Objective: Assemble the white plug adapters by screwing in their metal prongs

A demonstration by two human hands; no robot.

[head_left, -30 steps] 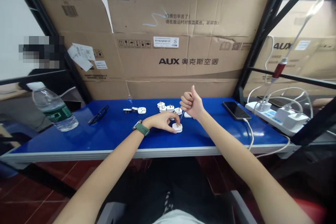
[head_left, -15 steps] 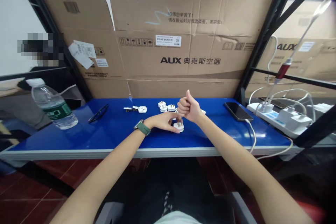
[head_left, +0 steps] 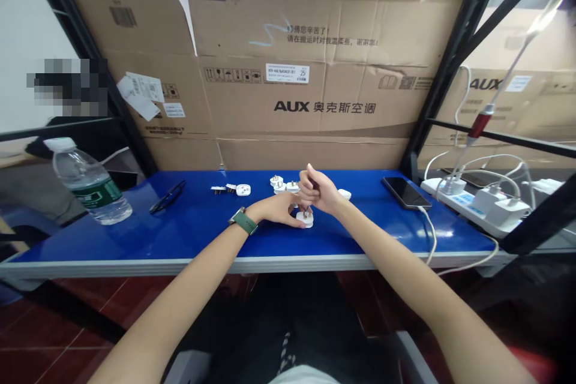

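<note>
On the blue tabletop (head_left: pixel 198 228), a white plug (head_left: pixel 305 221) lies near the front edge with its pins upward. My left hand (head_left: pixel 278 208) is closed around its left side, thumb in front, and steadies it. Above the plug, my right hand (head_left: pixel 318 190) makes a fist around a screwdriver (head_left: pixel 306 212). Only its thin shaft shows, pointing down at the plug; the handle is hidden in the fist. Just behind my hands sit several more white plugs (head_left: pixel 292 186), partly covered by the fingers. Another white plug piece (head_left: pixel 344 194) rests right of my right wrist.
To the left are a white plug cover (head_left: pixel 243 190), small pieces with metal pins (head_left: pixel 218 190), black glasses (head_left: pixel 168 197) and a water bottle (head_left: pixel 92 183). A phone (head_left: pixel 406 192) with a cable and a power strip (head_left: pixel 472 207) lie right. Cardboard (head_left: pixel 252 114) stands behind.
My right fist has turned, its thumb now tipping further left, and has come slightly lower over the plug. My left hand stays on the plug. The view has shifted slightly.
</note>
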